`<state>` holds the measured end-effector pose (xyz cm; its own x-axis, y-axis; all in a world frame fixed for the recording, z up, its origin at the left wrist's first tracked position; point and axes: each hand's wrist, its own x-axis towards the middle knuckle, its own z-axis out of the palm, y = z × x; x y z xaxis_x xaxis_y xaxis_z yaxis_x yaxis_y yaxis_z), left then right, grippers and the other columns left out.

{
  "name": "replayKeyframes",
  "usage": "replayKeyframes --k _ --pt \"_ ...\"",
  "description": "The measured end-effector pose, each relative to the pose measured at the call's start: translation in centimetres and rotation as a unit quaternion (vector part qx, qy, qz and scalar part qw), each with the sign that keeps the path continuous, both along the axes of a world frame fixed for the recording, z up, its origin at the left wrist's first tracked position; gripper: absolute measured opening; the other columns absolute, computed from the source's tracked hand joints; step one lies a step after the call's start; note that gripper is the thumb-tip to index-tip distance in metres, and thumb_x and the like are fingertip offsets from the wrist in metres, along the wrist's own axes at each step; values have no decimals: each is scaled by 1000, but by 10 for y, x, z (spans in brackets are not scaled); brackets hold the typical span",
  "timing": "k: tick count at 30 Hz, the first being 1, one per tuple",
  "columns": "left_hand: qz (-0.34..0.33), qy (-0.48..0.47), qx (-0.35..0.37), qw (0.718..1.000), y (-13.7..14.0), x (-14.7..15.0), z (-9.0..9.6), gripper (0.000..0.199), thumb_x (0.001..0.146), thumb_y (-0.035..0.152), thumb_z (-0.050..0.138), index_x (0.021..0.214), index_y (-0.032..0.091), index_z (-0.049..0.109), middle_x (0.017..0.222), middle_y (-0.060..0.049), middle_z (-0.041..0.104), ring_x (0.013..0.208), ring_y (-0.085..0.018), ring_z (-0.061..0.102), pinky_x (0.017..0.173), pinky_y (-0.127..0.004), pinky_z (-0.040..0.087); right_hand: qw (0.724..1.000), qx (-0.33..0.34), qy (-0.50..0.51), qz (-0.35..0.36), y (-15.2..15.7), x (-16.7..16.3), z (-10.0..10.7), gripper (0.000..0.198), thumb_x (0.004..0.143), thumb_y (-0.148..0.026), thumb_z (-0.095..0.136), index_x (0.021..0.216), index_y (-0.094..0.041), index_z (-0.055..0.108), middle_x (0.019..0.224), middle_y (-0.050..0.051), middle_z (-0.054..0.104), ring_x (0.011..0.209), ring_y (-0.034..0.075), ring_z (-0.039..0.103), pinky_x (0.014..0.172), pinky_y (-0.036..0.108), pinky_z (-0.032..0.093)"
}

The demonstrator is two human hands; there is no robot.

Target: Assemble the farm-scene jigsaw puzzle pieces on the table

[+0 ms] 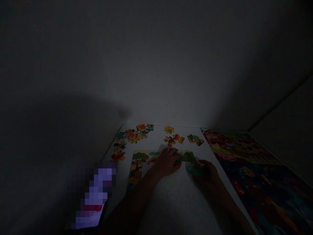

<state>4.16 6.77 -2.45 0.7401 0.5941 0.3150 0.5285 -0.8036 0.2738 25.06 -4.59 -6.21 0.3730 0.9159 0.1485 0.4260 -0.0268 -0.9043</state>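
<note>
A partly joined jigsaw puzzle (136, 164) lies on the white table, its top and left borders in place, with a tree at the upper left corner. My left hand (168, 160) rests on the top border, fingers stretched out and pressing on the pieces. To its right, my right hand (207, 170) grips a green and teal puzzle piece (194, 168) just below the green end (188, 156) of that border. Dim light blurs the piece's outline, and I cannot tell whether it touches the border.
Loose puzzle pieces (133, 135) are scattered at the back left, with several more pieces (174, 139) at the back centre. On the right lie a farm picture (234, 143) and a dark blue picture (266, 192). A lit phone (94, 220) is at the left edge. A wall stands behind.
</note>
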Motion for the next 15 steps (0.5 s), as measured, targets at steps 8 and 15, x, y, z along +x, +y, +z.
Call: replayKeyframes --k 8,15 --pt "-7 -10 -8 1000 1 1 -1 30 92 35 62 119 24 68 129 -8 59 120 -24 52 107 -42 41 989 -22 137 50 86 29 42 45 65 -46 72 100 -19 66 100 9 72 87 25 68 74 36 55" --pt "-5 -17 -9 1000 -2 0 0 29 93 36 60 118 24 68 129 -7 59 120 -25 51 106 -41 41 977 -57 -199 55 184 18 61 27 71 -21 63 97 -19 70 109 13 72 101 29 66 89 44 51"
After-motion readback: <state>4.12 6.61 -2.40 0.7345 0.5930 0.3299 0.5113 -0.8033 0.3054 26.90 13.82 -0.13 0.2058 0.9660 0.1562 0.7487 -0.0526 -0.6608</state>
